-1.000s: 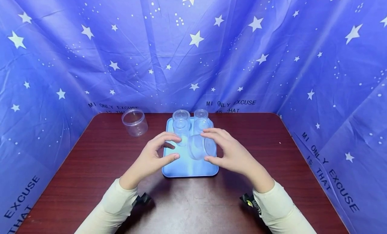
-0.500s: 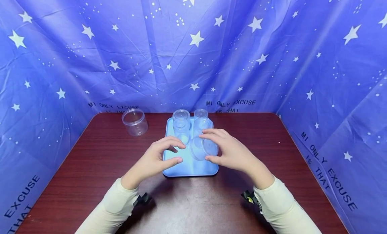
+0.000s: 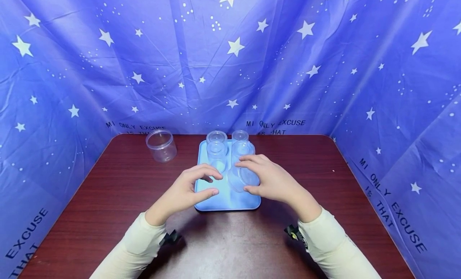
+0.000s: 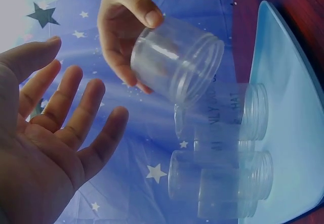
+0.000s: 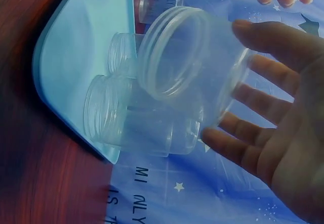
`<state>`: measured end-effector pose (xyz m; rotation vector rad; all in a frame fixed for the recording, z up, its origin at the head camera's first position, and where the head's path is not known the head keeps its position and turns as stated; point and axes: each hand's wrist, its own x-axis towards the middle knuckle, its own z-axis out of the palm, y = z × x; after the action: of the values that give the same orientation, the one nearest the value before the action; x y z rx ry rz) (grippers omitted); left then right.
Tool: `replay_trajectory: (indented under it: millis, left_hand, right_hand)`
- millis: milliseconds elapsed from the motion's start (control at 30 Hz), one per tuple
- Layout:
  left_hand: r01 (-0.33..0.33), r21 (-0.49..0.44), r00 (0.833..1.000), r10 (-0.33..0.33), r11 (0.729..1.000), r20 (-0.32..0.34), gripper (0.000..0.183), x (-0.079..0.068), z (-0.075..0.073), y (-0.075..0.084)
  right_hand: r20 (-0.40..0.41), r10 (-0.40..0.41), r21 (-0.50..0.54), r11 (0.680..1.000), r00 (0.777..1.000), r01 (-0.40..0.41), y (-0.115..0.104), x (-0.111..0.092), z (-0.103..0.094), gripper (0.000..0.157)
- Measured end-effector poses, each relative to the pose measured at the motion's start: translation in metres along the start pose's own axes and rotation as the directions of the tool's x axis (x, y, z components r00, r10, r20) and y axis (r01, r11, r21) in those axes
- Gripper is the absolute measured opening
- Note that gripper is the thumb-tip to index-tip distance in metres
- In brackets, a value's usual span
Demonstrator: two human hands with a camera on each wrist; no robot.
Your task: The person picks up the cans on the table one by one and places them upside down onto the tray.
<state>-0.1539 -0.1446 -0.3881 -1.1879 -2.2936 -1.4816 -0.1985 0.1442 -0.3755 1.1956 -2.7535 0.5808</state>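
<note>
My right hand (image 3: pixel 277 181) holds a clear plastic jar (image 3: pixel 237 181) by its base end, thumb on one side and fingertips on the other. The jar hangs tilted over the light blue tray (image 3: pixel 216 203), its threaded mouth pointing down toward it, as the right wrist view shows. My left hand (image 3: pixel 191 187) is beside it over the tray's left side, fingers relaxed and apart, with nothing in them. Several more clear jars (image 4: pixel 220 176) stand upside down on the tray in two rows, threaded rims down.
One larger clear jar (image 3: pixel 161 147) stands mouth up on the dark red wooden table (image 3: pixel 108 191), back left of the tray. A blue star-patterned curtain (image 3: pixel 187 63) closes off the back and both sides.
The held jar has turned more mouth-down and shifted slightly to the right, with the right hand around its base. My left hand has moved a little to the right and nearer me.
</note>
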Motion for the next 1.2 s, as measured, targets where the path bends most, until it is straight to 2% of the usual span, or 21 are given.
replay_trajectory:
  millis: [267, 933, 1200]
  left_hand:
    - [-0.01, -0.004, 1.0, 0.01, 1.0, -0.004, 0.03, 0.0, 0.0, -0.001]
    - [-0.007, 0.0, 1.0, 0.007, 1.0, -0.001, 0.029, -0.001, -0.002, 0.001]
    - [-0.026, 0.0, 1.0, 0.026, 1.0, -0.004, 0.029, 0.0, -0.003, 0.0]
  right_hand:
    - [0.092, 0.021, -0.004, 1.0, 0.996, -0.021, -0.002, 0.007, 0.0, 0.063]
    - [0.231, 0.071, -0.132, 0.99, 0.97, -0.041, -0.01, 0.028, 0.008, 0.061]
    - [0.273, 0.089, -0.172, 0.984, 0.958, -0.042, -0.013, 0.032, 0.015, 0.061]
